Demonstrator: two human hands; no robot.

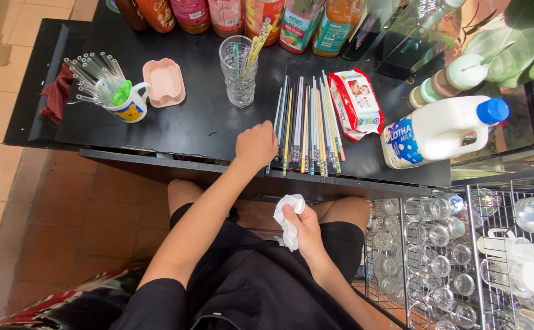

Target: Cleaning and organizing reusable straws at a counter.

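Fingers (265,135) of the left hand (256,145) curl down onto the near end of the straws (306,125) at mid-frame; whether they pinch one cannot be told. Fingers of the right hand (306,229), lower centre above the lap, are closed around a crumpled white tissue (289,219).

Largest is the black tabletop (187,122), spanning the upper half of the frame. At lower right stands a wire rack (475,256) filled with glasses. A white milk jug (441,129) with a blue cap lies on its side at right. Bottles (230,15) line the top edge. The straws lie side by side, pointing up the frame, with a wipes pack (357,102) just right of them. Above the straws stands a clear glass (239,70) with a few straws in it. At upper left is a mug (129,105) packed with clear straws, a pink dish (163,82) beside it.
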